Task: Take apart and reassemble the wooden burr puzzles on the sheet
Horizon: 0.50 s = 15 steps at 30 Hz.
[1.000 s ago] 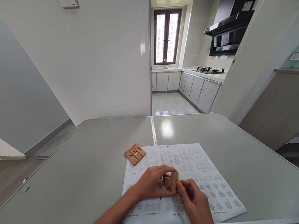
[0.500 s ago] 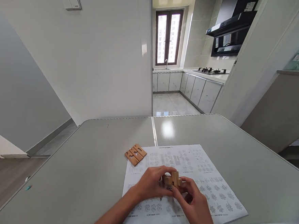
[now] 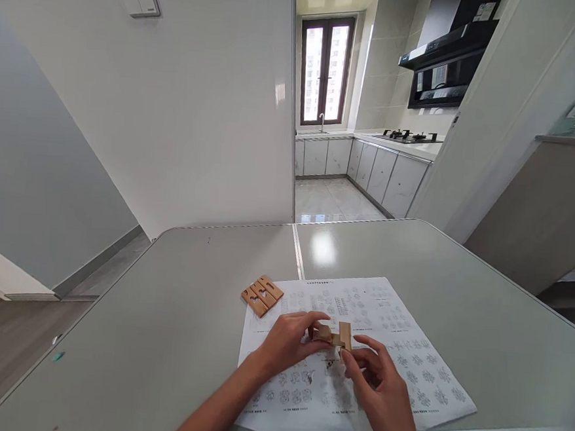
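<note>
My left hand [image 3: 289, 339] is closed round light wooden puzzle blocks [image 3: 324, 334], gripped between thumb and fingers just above the paper. On their right end stands an upright wooden block [image 3: 345, 335], joined to the others by a short crosswise piece. With its thumb, my right hand [image 3: 379, 383] touches the lower end of that upright block, its curled fingers beside it. Whether the pieces interlock is hidden by the fingers. Below both hands lies a white instruction sheet [image 3: 428, 376] printed with rows of small line diagrams.
Flat brown wooden pieces [image 3: 262, 296] with cut-outs lie side by side at the sheet's upper left corner. The grey table [image 3: 170, 338] has a metal seam running away from me. A small teal bit [image 3: 58, 356] lies near its left edge.
The upright block now stands farther right from the blocks in my left hand. My right fingers have loosened and spread a little. The view has shifted slightly.
</note>
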{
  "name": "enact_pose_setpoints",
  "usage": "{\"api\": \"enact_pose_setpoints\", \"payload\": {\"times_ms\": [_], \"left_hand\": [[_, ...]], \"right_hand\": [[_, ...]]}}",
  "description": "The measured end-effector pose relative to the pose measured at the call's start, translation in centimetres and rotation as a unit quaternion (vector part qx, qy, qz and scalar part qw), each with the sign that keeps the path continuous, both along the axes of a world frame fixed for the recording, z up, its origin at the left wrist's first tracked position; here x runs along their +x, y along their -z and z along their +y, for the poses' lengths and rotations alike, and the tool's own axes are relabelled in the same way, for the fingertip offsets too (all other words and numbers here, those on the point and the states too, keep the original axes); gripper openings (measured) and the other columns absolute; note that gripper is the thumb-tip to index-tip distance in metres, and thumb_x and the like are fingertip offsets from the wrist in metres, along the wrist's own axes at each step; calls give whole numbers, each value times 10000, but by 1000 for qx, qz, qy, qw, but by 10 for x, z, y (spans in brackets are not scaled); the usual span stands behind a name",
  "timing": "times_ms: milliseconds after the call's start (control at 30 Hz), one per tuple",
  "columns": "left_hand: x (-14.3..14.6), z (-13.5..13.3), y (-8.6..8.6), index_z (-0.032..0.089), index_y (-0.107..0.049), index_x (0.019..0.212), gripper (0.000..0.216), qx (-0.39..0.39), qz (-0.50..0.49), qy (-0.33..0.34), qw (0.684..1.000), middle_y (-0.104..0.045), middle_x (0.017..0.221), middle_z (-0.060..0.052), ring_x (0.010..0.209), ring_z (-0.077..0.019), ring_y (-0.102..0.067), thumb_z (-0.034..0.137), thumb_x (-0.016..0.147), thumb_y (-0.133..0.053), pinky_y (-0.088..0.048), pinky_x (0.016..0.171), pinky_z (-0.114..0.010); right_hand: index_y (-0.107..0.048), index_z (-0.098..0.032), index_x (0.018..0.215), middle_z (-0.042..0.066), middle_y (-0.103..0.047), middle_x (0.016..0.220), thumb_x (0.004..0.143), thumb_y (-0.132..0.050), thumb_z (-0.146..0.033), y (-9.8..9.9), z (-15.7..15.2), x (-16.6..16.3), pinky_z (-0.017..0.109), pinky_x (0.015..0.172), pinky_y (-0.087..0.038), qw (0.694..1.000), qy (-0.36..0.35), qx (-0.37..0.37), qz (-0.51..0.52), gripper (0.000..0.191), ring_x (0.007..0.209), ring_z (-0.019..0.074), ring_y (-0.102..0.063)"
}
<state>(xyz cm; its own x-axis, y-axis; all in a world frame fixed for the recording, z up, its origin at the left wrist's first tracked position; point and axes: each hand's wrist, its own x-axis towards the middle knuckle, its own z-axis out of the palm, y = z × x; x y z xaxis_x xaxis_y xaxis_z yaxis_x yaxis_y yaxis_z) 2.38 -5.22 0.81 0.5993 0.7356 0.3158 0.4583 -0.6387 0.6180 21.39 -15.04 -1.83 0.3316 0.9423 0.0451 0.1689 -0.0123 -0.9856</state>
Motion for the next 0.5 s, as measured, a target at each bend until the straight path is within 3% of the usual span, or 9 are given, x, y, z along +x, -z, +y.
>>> {"api": "enact_pose_setpoints", "payload": {"times_ms": [167,500], "left_hand": [[-1,2,2,246,-656,1255,441,-15,-26,-78,996,-746,934,-14,727,-152,-634,367,858,-803,-517,719,-274],[4,9,-14,209,-678,1178,394,-162,-179,-161,957,-733,899,-31,703,-149,-615,462,882,-742,-484,647,-260]], "right_hand": [[-642,-211,1181,87,-788,947,845,-698,-656,2,1,-1,291,585,-561,1000,24,-11,-14,561,694,225,-712],[-703,-238,986,42,-771,902,929,-600,-627,3,-1,-4,303,617,-552,993,-29,11,-115,407,640,197,-667]]}}
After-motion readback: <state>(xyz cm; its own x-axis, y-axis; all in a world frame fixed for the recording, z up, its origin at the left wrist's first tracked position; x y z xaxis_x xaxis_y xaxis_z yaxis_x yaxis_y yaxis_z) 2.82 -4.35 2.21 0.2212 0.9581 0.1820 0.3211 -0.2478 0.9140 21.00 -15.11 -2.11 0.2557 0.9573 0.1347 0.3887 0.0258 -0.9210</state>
